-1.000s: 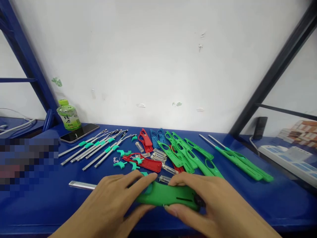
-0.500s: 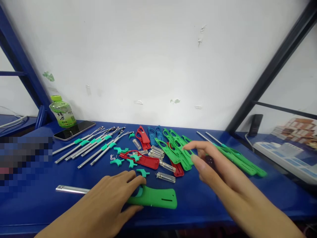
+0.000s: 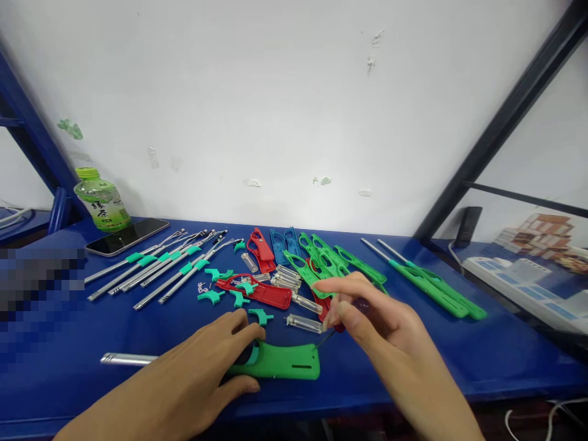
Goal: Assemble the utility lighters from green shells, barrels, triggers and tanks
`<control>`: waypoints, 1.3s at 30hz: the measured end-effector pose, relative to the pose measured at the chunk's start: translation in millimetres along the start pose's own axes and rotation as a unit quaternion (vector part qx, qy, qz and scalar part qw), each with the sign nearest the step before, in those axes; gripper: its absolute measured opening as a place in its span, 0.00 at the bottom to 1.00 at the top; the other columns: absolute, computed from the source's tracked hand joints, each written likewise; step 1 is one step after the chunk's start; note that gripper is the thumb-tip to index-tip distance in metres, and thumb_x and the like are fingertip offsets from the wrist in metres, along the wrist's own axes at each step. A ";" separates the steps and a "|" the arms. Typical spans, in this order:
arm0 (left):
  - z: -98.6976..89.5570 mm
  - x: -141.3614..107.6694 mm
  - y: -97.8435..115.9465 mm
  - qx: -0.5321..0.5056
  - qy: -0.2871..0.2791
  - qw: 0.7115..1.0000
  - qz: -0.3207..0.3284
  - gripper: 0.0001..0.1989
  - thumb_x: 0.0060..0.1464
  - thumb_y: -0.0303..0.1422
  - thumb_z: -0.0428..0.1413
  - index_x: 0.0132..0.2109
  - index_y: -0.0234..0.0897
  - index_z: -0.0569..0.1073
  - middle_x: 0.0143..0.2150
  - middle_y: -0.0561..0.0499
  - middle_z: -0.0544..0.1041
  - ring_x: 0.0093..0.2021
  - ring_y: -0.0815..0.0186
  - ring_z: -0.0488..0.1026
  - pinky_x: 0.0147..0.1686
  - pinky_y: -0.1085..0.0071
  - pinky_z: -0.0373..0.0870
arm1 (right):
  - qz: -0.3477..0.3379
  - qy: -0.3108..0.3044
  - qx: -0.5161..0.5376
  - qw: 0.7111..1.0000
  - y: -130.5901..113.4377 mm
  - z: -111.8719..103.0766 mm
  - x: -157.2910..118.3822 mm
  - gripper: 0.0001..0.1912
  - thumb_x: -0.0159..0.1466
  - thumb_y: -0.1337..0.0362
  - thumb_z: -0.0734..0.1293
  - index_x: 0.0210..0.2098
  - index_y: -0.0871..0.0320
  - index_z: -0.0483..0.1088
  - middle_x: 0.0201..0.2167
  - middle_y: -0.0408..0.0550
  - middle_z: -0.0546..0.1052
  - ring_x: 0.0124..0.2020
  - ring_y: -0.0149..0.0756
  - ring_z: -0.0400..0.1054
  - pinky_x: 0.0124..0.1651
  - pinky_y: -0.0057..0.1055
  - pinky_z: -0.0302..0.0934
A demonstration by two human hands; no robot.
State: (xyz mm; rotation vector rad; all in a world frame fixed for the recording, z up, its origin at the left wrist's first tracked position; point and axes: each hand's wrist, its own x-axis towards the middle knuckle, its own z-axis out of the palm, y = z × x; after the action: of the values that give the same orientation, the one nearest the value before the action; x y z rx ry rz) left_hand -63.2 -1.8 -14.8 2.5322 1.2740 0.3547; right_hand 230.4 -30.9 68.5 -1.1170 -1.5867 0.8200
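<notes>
A green lighter body with a silver tube lies across the front of the table, my left hand wrapped over its middle, thumb on the near side. My right hand is closed round a dark-handled screwdriver; the thin shaft slants down to the small hole at the lighter's right end. Behind the hands lie clear fuel tanks, teal triggers, a red shell half and green shell halves.
Several silver tubes with teal parts lie at the left, by a phone and a bottle. Two green lighters lie at the right. Blue shell halves are near the wall.
My right hand has moved down and left, bringing the screwdriver's tip to the lighter's right end. My left hand keeps its hold. The view has shifted slightly.
</notes>
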 end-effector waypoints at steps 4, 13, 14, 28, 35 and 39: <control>-0.8 -3.3 3.1 0.008 0.019 1.000 0.005 0.27 0.72 0.39 0.63 0.73 0.63 0.70 0.72 0.51 0.76 0.71 0.49 0.76 0.71 0.50 0.73 | 0.005 0.000 0.013 1.000 5.5 3.0 -1.9 0.14 0.77 0.46 0.70 0.56 0.36 0.84 0.37 0.41 0.78 0.39 0.34 0.74 0.42 0.29 0.70; -4.0 -2.1 7.6 0.028 0.027 0.999 0.024 0.25 0.73 0.41 0.61 0.73 0.61 0.71 0.73 0.49 0.75 0.70 0.48 0.78 0.69 0.50 0.77 | -0.001 0.016 -0.020 1.000 7.5 -2.6 -6.9 0.13 0.78 0.47 0.68 0.55 0.36 0.84 0.34 0.39 0.78 0.36 0.32 0.74 0.43 0.27 0.72; -3.7 -2.2 7.6 0.030 0.028 0.999 0.025 0.25 0.73 0.41 0.61 0.73 0.61 0.71 0.72 0.48 0.75 0.70 0.48 0.78 0.69 0.50 0.77 | -0.003 0.018 -0.021 1.000 8.6 -3.0 -6.9 0.13 0.78 0.47 0.68 0.55 0.37 0.84 0.34 0.39 0.78 0.35 0.32 0.74 0.43 0.27 0.71; -7.5 -1.2 12.1 0.020 0.007 1.000 0.001 0.25 0.73 0.40 0.61 0.72 0.61 0.72 0.72 0.49 0.76 0.70 0.50 0.78 0.69 0.50 0.77 | -0.011 0.025 0.032 0.999 9.3 7.1 -5.6 0.12 0.77 0.48 0.70 0.54 0.37 0.84 0.36 0.40 0.78 0.36 0.32 0.76 0.42 0.27 0.73; -3.4 -0.6 7.0 0.040 0.040 0.998 0.016 0.24 0.70 0.41 0.63 0.70 0.58 0.76 0.72 0.47 0.77 0.69 0.46 0.79 0.64 0.54 0.82 | 0.010 0.039 0.012 0.999 13.7 -2.1 -6.4 0.14 0.79 0.47 0.68 0.57 0.35 0.83 0.36 0.40 0.77 0.37 0.32 0.75 0.46 0.29 0.72; -7.4 1.5 10.9 0.051 0.025 0.998 0.010 0.23 0.70 0.42 0.63 0.69 0.58 0.76 0.73 0.46 0.76 0.69 0.44 0.78 0.64 0.51 0.81 | 0.007 0.047 0.007 0.999 15.3 0.0 -4.6 0.14 0.79 0.46 0.67 0.58 0.35 0.82 0.34 0.38 0.77 0.37 0.32 0.73 0.46 0.29 0.70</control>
State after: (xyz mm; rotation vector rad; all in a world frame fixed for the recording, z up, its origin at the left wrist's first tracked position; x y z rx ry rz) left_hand -56.8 -5.8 -3.8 2.6382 1.3165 0.3698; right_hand 234.9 -29.9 53.3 -1.1405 -1.4952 0.7762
